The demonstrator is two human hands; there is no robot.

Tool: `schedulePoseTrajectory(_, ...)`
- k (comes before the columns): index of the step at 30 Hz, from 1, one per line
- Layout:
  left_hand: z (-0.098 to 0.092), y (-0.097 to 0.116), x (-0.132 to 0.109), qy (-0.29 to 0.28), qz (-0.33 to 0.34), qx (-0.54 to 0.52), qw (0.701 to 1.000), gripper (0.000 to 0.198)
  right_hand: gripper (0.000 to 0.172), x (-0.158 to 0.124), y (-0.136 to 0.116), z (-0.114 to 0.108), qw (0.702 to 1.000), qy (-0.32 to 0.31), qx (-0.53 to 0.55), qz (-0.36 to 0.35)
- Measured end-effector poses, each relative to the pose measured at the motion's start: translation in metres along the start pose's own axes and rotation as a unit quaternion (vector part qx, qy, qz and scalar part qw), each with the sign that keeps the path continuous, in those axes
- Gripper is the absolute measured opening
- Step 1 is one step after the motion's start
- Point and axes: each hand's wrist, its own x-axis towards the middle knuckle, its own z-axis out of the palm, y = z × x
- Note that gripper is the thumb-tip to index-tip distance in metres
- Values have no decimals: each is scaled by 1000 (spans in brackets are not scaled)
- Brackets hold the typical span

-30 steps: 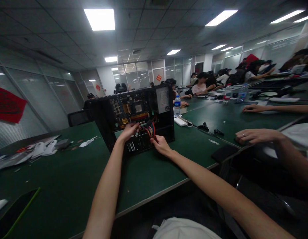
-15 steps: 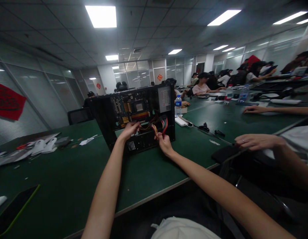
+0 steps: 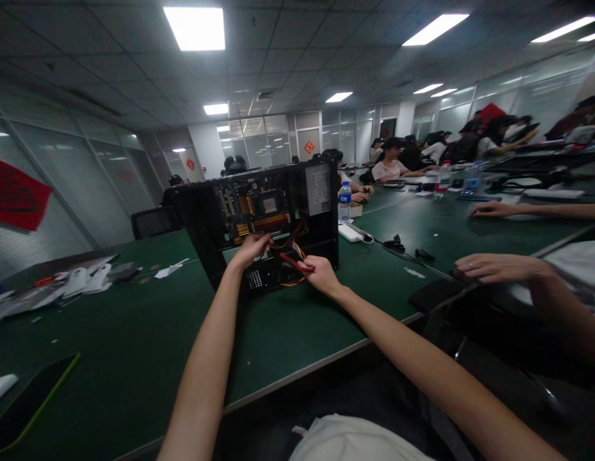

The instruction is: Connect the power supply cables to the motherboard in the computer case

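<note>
A black computer case (image 3: pixel 196 224) stands open-sided on the green table, with its motherboard (image 3: pixel 271 205) and a silver power supply (image 3: pixel 318 190) showing. My right hand (image 3: pixel 322 275) is closed around a bundle of power cables (image 3: pixel 297 248), with red, yellow and darker wires running up into the case. A red strip of wires juts left from its fingers. My left hand (image 3: pixel 252 251) pinches at the motherboard's lower edge, beside thin yellowish wires. What its fingertips hold is hidden. Below the hands, a yellow-orange wire loop (image 3: pixel 293 283) hangs at the case's bottom.
Papers and scraps (image 3: pixel 86 278) lie at left, and a phone with a green edge (image 3: pixel 32 403) at near left. A water bottle (image 3: pixel 344 202) and white power strip (image 3: pixel 351 234) stand right of the case. A neighbour's hand (image 3: pixel 494 267) rests by the table edge at right.
My right hand has turned and shifted slightly with the cables; the red wires now stick out leftward, and a yellow-orange loop hangs below. My left hand has stayed nearly in place.
</note>
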Motion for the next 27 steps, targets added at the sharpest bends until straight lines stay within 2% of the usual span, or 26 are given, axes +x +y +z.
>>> schedulePoseTrajectory(1,0,0,0,0,1,1,1000,43,57,1,0,-1,1000,6,6,-1)
schedulePoseTrajectory(3,0,0,0,0,2,4,1000,43,60,2,0,0,995,43,64,58)
schedulePoseTrajectory(5,-1,-1,0,-1,5,9,1000,44,61,2,1,0,988,44,103,103)
schedulePoseTrajectory(6,-1,-1,0,-1,6,12,1000,44,60,1,2,0,991,23,93,91)
schedulePoseTrajectory(9,-2,-3,1,4,12,28,1000,41,58,1,2,-3,999,-33,12,-10)
schedulePoseTrajectory(11,-2,-3,3,15,19,41,999,37,59,1,3,-5,1000,0,15,-9)
schedulePoseTrajectory(13,-1,-3,5,38,31,61,997,30,59,0,4,-6,998,37,42,33)
schedulePoseTrajectory(15,0,-3,6,65,47,86,993,18,55,-1,6,-6,999,10,22,28)
schedulePoseTrajectory(17,2,-1,7,78,63,110,989,10,52,-3,8,-5,998,-43,-42,-35)
schedulePoseTrajectory(19,5,0,7,58,91,153,982,17,51,-3,9,-5,989,-71,-90,-91)
schedulePoseTrajectory(21,8,0,8,22,122,216,968,25,51,-4,8,-6,988,-67,-94,-106)
schedulePoseTrajectory(25,14,-1,18,-46,131,307,942,32,53,-2,1,-4,996,-38,-9,-75)
schedulePoseTrajectory(27,18,-1,26,-79,115,326,935,33,56,-1,-4,-2,997,10,77,-18)
